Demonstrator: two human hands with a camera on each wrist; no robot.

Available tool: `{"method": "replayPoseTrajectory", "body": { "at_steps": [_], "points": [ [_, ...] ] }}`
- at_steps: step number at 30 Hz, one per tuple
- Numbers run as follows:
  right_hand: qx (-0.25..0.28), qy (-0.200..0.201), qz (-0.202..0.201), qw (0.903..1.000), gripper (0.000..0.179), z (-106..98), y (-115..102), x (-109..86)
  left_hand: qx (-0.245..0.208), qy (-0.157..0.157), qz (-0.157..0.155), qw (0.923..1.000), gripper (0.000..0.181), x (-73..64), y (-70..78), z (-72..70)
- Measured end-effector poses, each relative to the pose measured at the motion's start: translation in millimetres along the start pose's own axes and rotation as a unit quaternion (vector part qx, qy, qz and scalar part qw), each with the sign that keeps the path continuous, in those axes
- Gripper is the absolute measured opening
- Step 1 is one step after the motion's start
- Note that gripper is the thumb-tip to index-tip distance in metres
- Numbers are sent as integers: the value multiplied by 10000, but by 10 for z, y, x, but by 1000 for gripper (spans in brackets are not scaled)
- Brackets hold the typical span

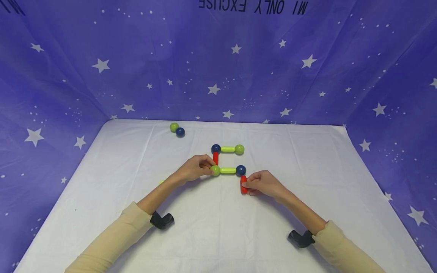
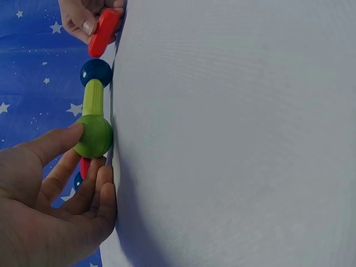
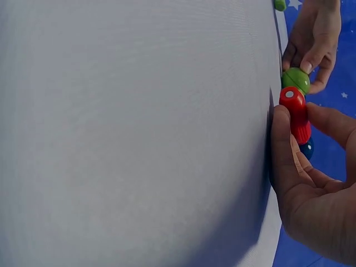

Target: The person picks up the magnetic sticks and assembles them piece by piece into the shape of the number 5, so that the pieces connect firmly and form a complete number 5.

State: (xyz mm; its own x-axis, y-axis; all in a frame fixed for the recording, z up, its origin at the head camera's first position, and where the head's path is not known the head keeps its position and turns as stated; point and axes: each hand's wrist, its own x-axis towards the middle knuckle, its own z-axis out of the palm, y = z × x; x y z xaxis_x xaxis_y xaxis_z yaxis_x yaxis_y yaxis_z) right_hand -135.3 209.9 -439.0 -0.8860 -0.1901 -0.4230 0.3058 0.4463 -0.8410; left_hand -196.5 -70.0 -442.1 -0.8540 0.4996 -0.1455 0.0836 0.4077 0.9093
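Note:
My left hand (image 1: 194, 168) grips a green ball (image 1: 216, 171), its thumb pressed on the ball in the left wrist view. From that ball a yellow-green rod (image 1: 228, 170) runs right to a dark blue ball (image 1: 241, 170). A red rod (image 1: 216, 157) leads away from it to another blue ball (image 1: 216, 148), which joins a second yellow-green rod (image 1: 228, 149) and green ball (image 1: 239, 149). My right hand (image 1: 267, 184) pinches a loose-looking red rod (image 1: 244, 185) between thumb and fingers. A narrow gap separates this rod from the nearer blue ball in the left wrist view.
A green ball (image 1: 174, 127) and a blue ball (image 1: 180, 132) lie together at the table's far left. Something yellow-green (image 1: 162, 182) is mostly hidden behind the left forearm. The white cloth (image 1: 211, 235) covers the table, and a purple star-patterned curtain (image 1: 191, 68) encloses it.

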Motion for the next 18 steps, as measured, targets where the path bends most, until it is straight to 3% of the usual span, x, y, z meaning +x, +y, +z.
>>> {"method": "replayPoseTrajectory", "body": {
  "at_steps": [13, 18],
  "points": [
    [33, -25, -108, 9999, 16, -14, 19, 76, 59, 33, -127, 9999, 19, -10, 28, 4],
    [-566, 129, -137, 9982, 16, -46, -16, 101, 78, 52, -142, 9999, 19, -5, 33, 1]
  ]
}}
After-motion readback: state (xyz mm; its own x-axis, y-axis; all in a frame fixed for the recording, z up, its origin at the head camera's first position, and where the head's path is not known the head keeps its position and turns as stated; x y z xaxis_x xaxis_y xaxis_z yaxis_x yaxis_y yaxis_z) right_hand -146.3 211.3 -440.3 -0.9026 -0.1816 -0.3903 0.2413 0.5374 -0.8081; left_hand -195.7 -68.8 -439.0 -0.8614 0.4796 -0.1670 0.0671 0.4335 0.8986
